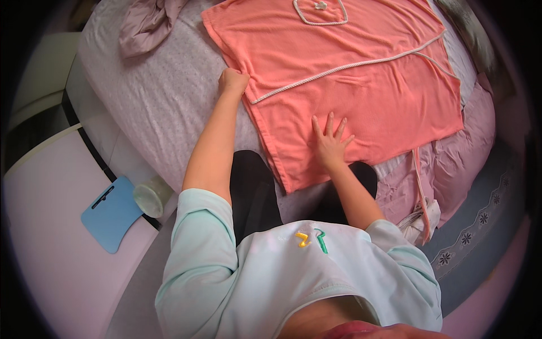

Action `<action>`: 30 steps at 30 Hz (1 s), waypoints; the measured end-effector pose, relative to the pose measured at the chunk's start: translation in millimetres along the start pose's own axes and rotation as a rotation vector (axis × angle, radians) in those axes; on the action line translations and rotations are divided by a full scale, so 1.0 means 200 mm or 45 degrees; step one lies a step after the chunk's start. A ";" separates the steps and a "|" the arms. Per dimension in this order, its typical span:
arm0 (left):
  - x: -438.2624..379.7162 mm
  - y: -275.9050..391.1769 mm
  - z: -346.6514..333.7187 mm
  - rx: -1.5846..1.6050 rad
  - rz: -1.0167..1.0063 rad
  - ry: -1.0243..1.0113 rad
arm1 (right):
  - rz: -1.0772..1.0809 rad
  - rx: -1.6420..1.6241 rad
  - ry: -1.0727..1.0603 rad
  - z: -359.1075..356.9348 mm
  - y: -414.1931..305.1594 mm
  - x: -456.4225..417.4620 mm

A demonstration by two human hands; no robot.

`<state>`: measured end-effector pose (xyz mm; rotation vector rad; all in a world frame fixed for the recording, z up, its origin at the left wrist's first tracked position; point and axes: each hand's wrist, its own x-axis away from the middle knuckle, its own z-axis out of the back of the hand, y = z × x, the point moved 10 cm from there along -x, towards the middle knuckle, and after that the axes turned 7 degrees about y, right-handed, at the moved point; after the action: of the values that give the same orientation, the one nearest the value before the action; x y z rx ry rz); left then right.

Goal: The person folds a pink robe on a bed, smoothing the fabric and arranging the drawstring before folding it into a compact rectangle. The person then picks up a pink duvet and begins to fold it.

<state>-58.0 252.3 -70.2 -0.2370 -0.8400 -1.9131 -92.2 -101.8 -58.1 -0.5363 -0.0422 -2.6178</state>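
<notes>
A coral-pink fleece garment (372,97) with white rope-like trim and a trimmed pocket lies spread on the bed before me. My left hand (234,81) is closed on the garment's left edge, close to the end of the long trim line. My right hand (332,142) rests palm down on the lower part of the cloth, its fingers spread, gripping nothing. A thin coral strap (419,182) hangs from the garment's lower right edge over pink bedding.
The bed has a pale patterned sheet (148,97). Crumpled pink cloth (148,25) lies at the upper left, and a pink quilt (470,156) at the right. At the left are a blue board (111,218) and a translucent container (152,197).
</notes>
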 end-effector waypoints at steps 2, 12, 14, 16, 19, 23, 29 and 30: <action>0.04 0.01 0.01 0.174 0.057 -0.011 | -0.019 0.006 -0.144 0.03 0.00 -0.04; 0.06 -0.26 0.14 0.378 -0.149 0.487 | -0.024 0.020 -0.100 0.02 -0.05 -0.06; 0.24 -0.20 0.07 0.240 -0.227 0.388 | -0.059 0.026 -0.097 0.00 0.00 -0.07; 0.41 -0.18 -0.03 0.056 -0.302 0.203 | -0.056 -0.038 -0.120 0.01 0.00 -0.06; 0.68 -0.27 -0.19 -0.172 -0.341 0.114 | -0.041 -0.108 -0.114 0.08 0.00 -0.03; 0.74 -0.31 -0.25 -0.204 -0.290 0.160 | 0.096 -0.028 -0.153 0.00 -0.03 0.09; 0.79 -0.31 -0.17 -0.373 -0.264 0.340 | 0.705 -0.488 -0.445 -0.07 -0.20 0.71; 0.82 -0.31 -0.16 -0.410 -0.264 0.388 | 0.636 -0.504 -0.185 0.00 -0.14 0.70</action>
<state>-184.6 130.9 -39.8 -0.0478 -0.3625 -2.2062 -218.5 -138.9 -3.0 -0.7587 0.5078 -2.0959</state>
